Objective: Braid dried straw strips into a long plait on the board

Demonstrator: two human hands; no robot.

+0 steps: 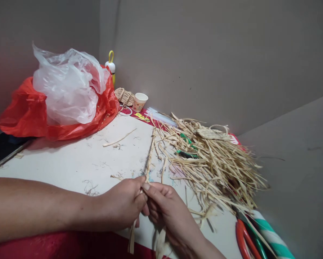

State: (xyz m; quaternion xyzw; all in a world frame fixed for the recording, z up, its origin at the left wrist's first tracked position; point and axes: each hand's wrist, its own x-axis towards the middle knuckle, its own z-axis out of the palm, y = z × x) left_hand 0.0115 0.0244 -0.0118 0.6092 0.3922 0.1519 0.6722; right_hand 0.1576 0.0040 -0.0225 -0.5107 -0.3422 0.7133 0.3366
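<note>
**Thin, straw-coloured twisted plant-fibre cord [149,158] points away from the person across the white-topped table [69,162]**

The person's bare left hand [126,198] has its fingers curled and closed on the near end of the cord. The bare right hand [168,203] meets it there, thumb and fingers pinching the same spot, so each grip is closed on it. From that pinch the cord's long axis runs nearly straight ahead, leaning slightly right, its far end just beside the left fringe of a big, tangled heap of dry tan straw strips [218,158]. I can't tell whether it touches the tabletop along the way. Loose, flat pale strips [131,239] dangle below the hands. Over to the right lie orange-red-handled scissors [240,232], near a green-and-white striped roll [272,233]. At the far left, a crumpled translucent white plastic bag [69,86] sits on a bright red plastic bag [18,111].
</note>
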